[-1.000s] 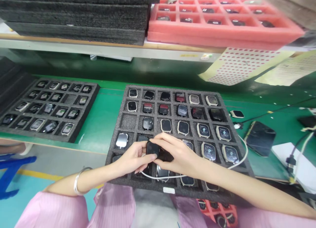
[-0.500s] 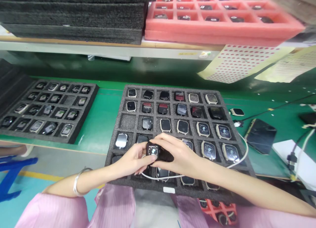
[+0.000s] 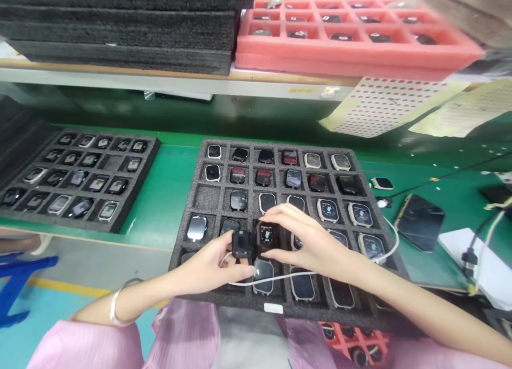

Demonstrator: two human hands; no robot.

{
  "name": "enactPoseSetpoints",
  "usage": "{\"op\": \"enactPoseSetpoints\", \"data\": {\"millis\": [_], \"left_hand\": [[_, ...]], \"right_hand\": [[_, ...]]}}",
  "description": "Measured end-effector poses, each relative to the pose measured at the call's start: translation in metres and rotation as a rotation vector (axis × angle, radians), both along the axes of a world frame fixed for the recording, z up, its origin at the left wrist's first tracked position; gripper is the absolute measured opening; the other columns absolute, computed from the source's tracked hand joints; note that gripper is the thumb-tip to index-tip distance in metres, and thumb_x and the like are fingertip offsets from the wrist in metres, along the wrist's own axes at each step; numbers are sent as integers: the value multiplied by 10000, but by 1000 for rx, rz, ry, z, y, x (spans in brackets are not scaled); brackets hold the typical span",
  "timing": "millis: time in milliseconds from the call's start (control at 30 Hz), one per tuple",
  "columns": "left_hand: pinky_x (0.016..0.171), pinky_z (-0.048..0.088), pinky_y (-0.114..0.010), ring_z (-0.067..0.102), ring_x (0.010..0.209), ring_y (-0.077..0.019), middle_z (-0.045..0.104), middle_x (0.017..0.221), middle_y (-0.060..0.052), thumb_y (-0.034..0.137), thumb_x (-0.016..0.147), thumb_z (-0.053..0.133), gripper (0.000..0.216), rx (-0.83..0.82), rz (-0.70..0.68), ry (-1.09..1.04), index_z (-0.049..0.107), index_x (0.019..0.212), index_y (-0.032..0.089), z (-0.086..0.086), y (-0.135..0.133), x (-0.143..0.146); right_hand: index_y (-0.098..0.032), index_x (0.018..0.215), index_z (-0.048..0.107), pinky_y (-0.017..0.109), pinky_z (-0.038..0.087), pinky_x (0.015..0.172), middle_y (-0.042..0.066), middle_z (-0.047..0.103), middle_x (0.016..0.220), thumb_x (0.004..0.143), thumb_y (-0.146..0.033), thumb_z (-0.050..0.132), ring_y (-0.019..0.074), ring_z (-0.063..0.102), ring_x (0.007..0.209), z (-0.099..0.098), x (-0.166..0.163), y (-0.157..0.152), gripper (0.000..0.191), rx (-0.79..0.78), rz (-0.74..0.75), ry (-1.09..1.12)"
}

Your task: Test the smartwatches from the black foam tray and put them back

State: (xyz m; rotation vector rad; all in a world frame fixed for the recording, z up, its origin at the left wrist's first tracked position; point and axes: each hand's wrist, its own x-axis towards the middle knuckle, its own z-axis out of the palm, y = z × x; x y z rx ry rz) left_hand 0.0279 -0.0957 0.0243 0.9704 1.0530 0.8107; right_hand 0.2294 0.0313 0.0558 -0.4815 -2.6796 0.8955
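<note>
A black foam tray (image 3: 206, 198) with square pockets lies in front of me, most pockets holding smartwatch bodies. My left hand (image 3: 208, 262) pinches a small black charger puck (image 3: 241, 245) from which a white cable (image 3: 394, 235) runs off to the right. My right hand (image 3: 308, 241) grips a dark watch body (image 3: 267, 235) with a lit screen, just right of the puck and apart from it, both above the tray's lower middle pockets. A silver bangle (image 3: 116, 305) is on my left wrist.
A second black tray of watches (image 3: 76, 171) lies to the left on the green belt (image 3: 168, 182). A pink foam tray (image 3: 352, 33) and stacked black foam (image 3: 120, 27) sit on the shelf above. A phone (image 3: 420, 222), a loose watch (image 3: 382, 183) and cables are at right.
The watch and the charger puck were held together; now my right hand has drawn the watch off to the right, its screen lit, while my left hand keeps the puck.
</note>
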Motion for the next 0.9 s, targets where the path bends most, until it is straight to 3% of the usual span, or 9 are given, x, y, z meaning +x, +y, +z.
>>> {"op": "enactPoseSetpoints", "data": {"millis": [100,200,300,433,533,633,767,900], "left_hand": [[409,301,-178,373,490,-38,584,866,-21,340,858,605,311,-70,38,2,497,1087,161,1,-14,-11],[399,342,-175,396,458,-20,593,927,-39,376,868,588,293,-118,66,1,495,1056,171,2,-27,-20],[405,371,-173,444,456,-22,599,929,-37,396,863,594,307,-114,113,20,496,1057,180,2,-34,-27],[414,395,-178,477,458,-32,619,926,-50,393,849,614,330,-84,156,-3,500,1062,169,-4,-38,-30],[419,398,-175,479,463,-29,617,949,-52,388,848,618,330,-66,174,-24,504,1069,171,-8,-39,-32],[417,387,-170,476,479,-31,622,971,-58,354,828,649,339,-57,163,-88,521,1082,168,-8,-37,-34],[438,384,-175,461,492,-29,642,1000,-80,271,773,710,354,-69,143,-179,553,1063,143,-3,-29,-38],[417,351,-160,442,475,-29,623,840,-14,229,727,749,410,-65,122,-229,546,1074,145,-3,-23,-36]], "right_hand": [[-132,1138,575,453,497,832,128,603,1060,798,-296,707,284,563,988,-6,10,3,401,162,-52,-147],[-107,1213,542,458,481,799,153,600,1092,809,-305,700,311,545,999,-7,5,0,477,317,-20,-225],[-100,1213,546,425,461,803,141,625,1052,864,-313,639,291,550,971,-1,-22,-8,420,391,51,-210],[-88,986,636,401,445,742,131,642,863,889,-297,592,289,575,853,-2,-70,-25,235,512,138,-334],[-73,899,643,401,427,700,142,637,809,860,-243,615,301,583,803,-8,-88,-33,177,625,116,-425],[-78,923,652,393,426,707,124,658,812,819,-306,665,285,595,794,-9,-86,-28,250,548,61,-392],[-99,983,657,385,447,777,100,686,871,752,-330,725,249,615,811,5,-72,-14,334,330,-61,-158],[-129,1072,625,370,461,778,98,669,969,788,-306,695,225,594,874,15,-70,-17,342,194,126,30]]}}
